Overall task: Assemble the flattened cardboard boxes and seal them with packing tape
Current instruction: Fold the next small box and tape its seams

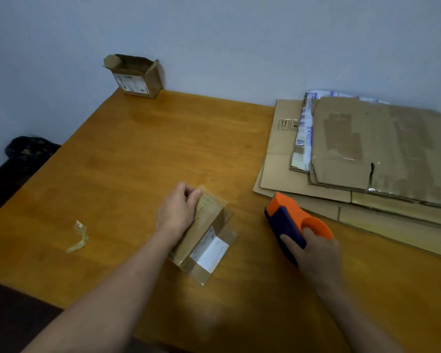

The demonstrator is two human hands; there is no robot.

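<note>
Left hand (178, 208) gripped small taped box (204, 235) mid-table (138, 159); right hand (313, 248) clutched tape dispenser (290, 217) beside flattened cardboard stack (367, 154). Tape scrap (80, 236) lay left; open box (135, 75) at far edge.

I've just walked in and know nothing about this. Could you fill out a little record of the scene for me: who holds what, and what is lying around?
Surface: orange-brown wooden table
Left side: left hand holds a small taped brown cardboard box with a white label
Right side: right hand grips an orange and blue plastic tape dispenser
Waiting: stack of flattened brown cardboard boxes, at the table's right
Far corner: open-topped small cardboard box, upright
Scrap: crumpled strip of clear tape, left of the hands
</note>
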